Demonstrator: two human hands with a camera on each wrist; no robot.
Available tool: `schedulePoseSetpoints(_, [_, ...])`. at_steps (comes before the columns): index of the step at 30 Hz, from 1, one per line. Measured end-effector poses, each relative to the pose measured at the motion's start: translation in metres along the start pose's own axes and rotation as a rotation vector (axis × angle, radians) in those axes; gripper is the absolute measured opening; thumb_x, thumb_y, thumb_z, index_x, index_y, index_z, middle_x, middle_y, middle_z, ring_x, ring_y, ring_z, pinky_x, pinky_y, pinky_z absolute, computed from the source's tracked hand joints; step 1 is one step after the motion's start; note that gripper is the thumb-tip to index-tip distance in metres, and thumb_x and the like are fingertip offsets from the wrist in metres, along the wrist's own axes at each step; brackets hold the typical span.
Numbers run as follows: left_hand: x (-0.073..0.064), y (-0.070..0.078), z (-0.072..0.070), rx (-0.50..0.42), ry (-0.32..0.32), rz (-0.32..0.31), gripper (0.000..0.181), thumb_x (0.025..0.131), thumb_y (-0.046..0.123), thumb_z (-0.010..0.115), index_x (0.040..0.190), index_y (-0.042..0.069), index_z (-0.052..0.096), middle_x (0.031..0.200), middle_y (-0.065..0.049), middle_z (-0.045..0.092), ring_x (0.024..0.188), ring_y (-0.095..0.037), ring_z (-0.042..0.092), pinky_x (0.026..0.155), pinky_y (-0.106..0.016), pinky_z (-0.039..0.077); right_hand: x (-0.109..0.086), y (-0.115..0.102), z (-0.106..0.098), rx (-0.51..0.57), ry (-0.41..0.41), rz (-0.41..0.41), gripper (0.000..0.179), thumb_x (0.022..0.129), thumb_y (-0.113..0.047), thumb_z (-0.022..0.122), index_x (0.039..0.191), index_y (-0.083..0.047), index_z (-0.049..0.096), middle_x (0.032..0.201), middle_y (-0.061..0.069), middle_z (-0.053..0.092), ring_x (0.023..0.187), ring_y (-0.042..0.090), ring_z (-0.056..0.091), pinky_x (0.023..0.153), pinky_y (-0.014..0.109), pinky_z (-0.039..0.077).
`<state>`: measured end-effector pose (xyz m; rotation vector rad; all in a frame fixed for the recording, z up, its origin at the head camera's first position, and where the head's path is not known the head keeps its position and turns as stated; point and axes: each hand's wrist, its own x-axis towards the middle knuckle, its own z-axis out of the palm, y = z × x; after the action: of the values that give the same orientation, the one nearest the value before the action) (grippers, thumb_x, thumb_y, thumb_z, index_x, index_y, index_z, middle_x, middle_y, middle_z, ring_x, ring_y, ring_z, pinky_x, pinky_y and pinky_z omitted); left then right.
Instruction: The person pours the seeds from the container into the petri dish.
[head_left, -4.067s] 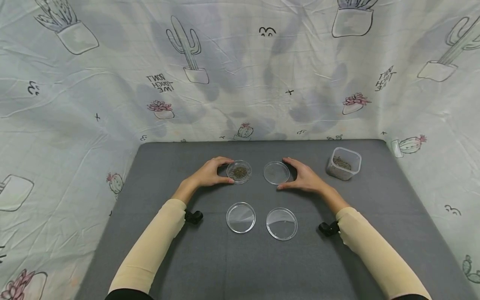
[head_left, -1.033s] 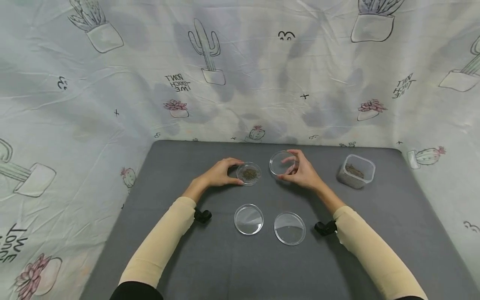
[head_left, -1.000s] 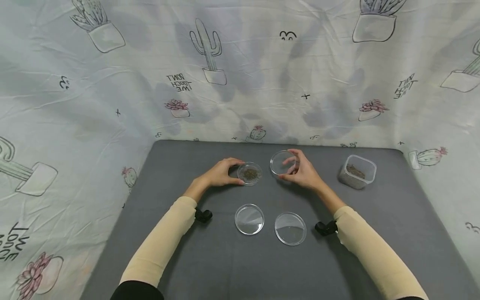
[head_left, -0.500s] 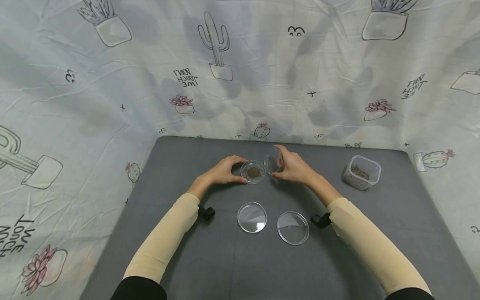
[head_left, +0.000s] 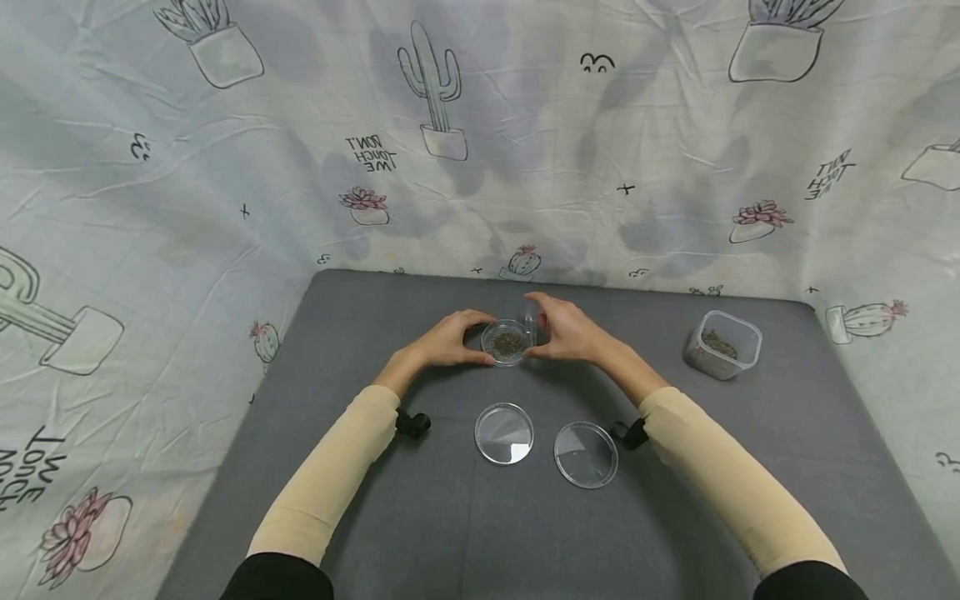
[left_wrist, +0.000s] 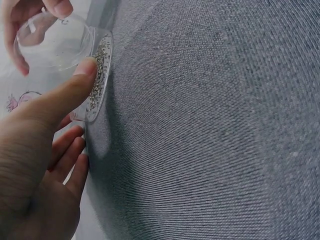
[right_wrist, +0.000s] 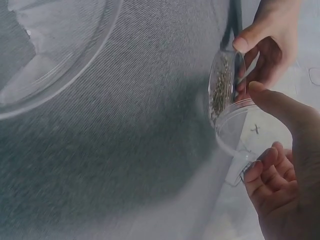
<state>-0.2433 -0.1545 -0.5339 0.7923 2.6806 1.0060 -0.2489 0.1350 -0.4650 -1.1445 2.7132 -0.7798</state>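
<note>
My left hand grips a clear petri dish between thumb and fingers. Small brown-green grains or seeds are spread over its bottom, and it sits on the grey cloth. In my right hand is a second clear petri dish, held by its rim and tipped up nearly on edge. No grains show inside this one. Its lower rim stands right beside the filled dish's right edge; whether the two touch, I cannot tell.
Two clear round lids or dishes lie nearer to me on the grey table, the second round piece to the right. A clear plastic tub with similar brown material stands at the back right. A printed curtain hangs behind.
My right hand has lifted its petri dish off the table, tilted it up and carried it left to the filled dish. The left hand keeps its grip on the filled dish.
</note>
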Motion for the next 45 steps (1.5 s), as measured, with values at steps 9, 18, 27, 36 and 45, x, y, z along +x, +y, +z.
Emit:
schedulePoseSetpoints(9, [-0.007, 0.017, -0.007, 0.028, -0.041, -0.045, 0.082, 0.092, 0.043, 0.088, 0.158, 0.007, 0.056, 0.162, -0.018, 0.056, 0.153, -0.038, 0.051, 0.128, -0.058, 0.042, 0.016, -0.010, 0.017, -0.024, -0.061, -0.025, 0.099, 0.080, -0.039, 0.099, 0.158, -0.001, 0.052, 0.132, 0.021, 0.050, 0.090, 0.025, 0.056, 0.080, 0.043, 0.054])
schedulePoseSetpoints(18, [-0.003, -0.004, 0.003, 0.020, 0.001, -0.022, 0.091, 0.087, 0.061, 0.086, 0.157, 0.009, 0.057, 0.160, -0.017, 0.058, 0.148, -0.040, 0.053, 0.124, -0.062, 0.043, 0.025, -0.013, 0.029, -0.125, -0.055, -0.024, 0.096, 0.078, -0.050, 0.097, 0.156, -0.010, 0.058, 0.150, 0.019, 0.050, 0.140, 0.040, 0.051, 0.118, 0.059, 0.049])
schedulePoseSetpoints(27, [-0.009, 0.012, -0.005, 0.013, -0.004, -0.004, 0.085, 0.092, 0.051, 0.086, 0.158, 0.006, 0.055, 0.160, -0.020, 0.056, 0.149, -0.041, 0.053, 0.125, -0.061, 0.044, 0.028, -0.011, 0.036, -0.011, -0.083, -0.010, 0.097, 0.082, -0.044, 0.096, 0.159, -0.005, 0.052, 0.154, 0.019, 0.049, 0.143, 0.041, 0.055, 0.117, 0.059, 0.051])
schedulePoseSetpoints(36, [-0.004, -0.008, 0.003, 0.042, 0.006, 0.036, 0.086, 0.093, 0.052, 0.085, 0.158, 0.005, 0.055, 0.161, -0.017, 0.058, 0.150, -0.036, 0.053, 0.127, -0.054, 0.044, 0.032, -0.009, 0.041, -0.012, -0.087, -0.027, 0.100, 0.081, -0.045, 0.097, 0.157, 0.003, 0.052, 0.155, 0.020, 0.055, 0.141, 0.040, 0.060, 0.119, 0.056, 0.052])
schedulePoseSetpoints(45, [-0.013, 0.021, -0.009, 0.040, -0.035, -0.026, 0.081, 0.094, 0.028, 0.088, 0.160, -0.001, 0.051, 0.163, -0.022, 0.053, 0.153, -0.041, 0.050, 0.127, -0.058, 0.043, 0.031, -0.010, 0.045, 0.004, -0.088, -0.033, 0.097, 0.081, -0.045, 0.097, 0.155, 0.002, 0.053, 0.155, 0.020, 0.056, 0.138, 0.038, 0.063, 0.115, 0.054, 0.055])
